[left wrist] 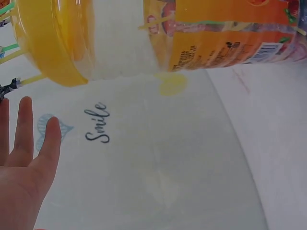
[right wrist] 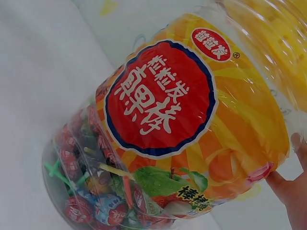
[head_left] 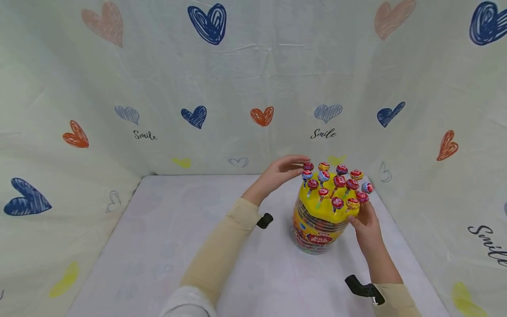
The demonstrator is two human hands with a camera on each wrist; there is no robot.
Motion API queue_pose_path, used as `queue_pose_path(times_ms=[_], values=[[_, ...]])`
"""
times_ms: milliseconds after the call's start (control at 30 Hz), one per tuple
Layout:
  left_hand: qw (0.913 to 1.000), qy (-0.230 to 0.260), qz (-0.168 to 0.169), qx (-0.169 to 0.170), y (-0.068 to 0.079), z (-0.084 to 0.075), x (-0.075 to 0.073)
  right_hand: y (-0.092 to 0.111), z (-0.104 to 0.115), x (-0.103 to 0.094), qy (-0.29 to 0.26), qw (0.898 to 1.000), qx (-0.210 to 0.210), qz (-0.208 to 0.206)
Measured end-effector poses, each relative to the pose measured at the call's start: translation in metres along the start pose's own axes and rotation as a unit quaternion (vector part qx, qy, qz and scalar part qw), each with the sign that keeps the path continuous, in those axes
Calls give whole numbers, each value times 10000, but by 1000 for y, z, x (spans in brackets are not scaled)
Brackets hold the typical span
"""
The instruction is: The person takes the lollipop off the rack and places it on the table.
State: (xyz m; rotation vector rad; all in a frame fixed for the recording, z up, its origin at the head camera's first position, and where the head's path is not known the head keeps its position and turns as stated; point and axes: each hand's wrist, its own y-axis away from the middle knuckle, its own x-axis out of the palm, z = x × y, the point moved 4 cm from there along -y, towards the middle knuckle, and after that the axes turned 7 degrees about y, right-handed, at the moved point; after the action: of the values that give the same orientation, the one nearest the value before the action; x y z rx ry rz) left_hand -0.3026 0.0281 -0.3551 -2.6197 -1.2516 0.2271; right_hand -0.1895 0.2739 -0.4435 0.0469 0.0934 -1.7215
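A clear plastic lollipop jar (head_left: 317, 235) with a yellow lid (head_left: 317, 207) stands at the right of the table. Wrapped lollipops (head_left: 339, 181) stick up from the lid, and more lie inside the jar. At the lid's far left side, my left hand (head_left: 279, 174) has its fingertips close by the outer lollipops. Its visible fingers extend straight in the left wrist view. My right hand (head_left: 367, 224) holds the jar's right side near the top, thumb at the front of the lid and other fingers partly hidden behind. The right wrist view shows the jar's red and orange label (right wrist: 163, 98).
A white table (head_left: 178, 246) spreads out to the left of the jar. Behind and at both sides hangs a pale cloth (head_left: 253, 79) printed with hearts and "Smile". Each wrist carries a small black camera mount, such as the right one (head_left: 364, 289).
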Motion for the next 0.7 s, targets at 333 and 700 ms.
queue_pose_path(times_ms=[333,700], values=[[9992,171,354,-117,-7,1,6,1,-1,-2,-87,9999,59,-106],[9996,61,155,-215,-4,0,0,0,-4,4,-449,9989,-6,-168]])
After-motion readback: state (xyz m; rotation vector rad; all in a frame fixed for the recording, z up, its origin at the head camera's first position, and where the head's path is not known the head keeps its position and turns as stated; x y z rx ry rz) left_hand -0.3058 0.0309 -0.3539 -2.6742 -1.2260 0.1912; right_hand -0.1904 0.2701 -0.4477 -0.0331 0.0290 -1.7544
